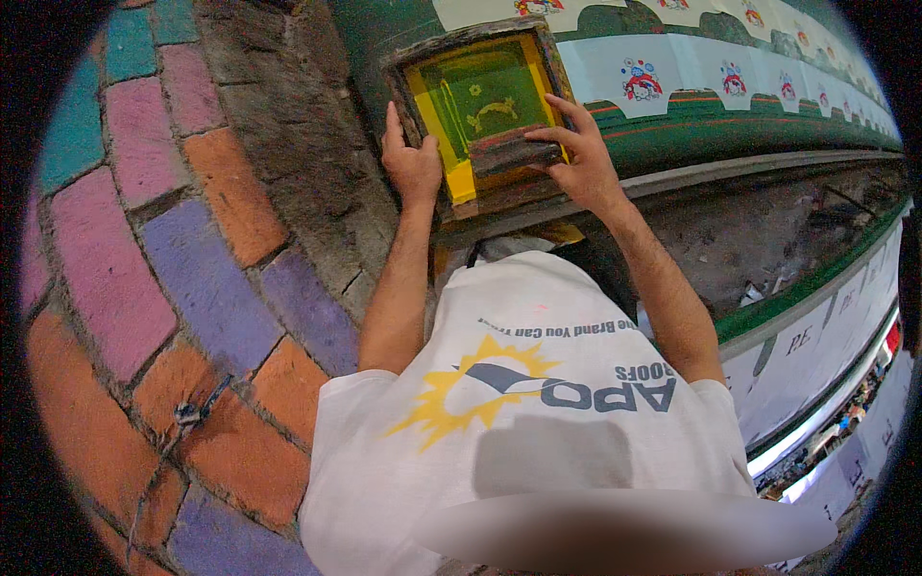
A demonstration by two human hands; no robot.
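Observation:
A screen printing frame (471, 86) with a worn wooden border, yellow tape and greenish mesh lies on the green table at the top middle. A small printed motif shows on its mesh. My left hand (413, 165) grips the frame's left side, with its thumb toward the inner edge and its fingers along the outside. My right hand (584, 154) is closed around the right end of a dark wooden squeegee (514, 151). The squeegee rests at the near side of the mesh, inside the frame. Whatever lies under the frame is hidden.
Pale printed fabric pieces (639, 82) lie in rows along the green table (691, 139) to the right. More pale pieces hang on a lower right table edge (816, 331). Painted bricks (197, 278) cover the left wall, where a thin cord (158, 470) hangs.

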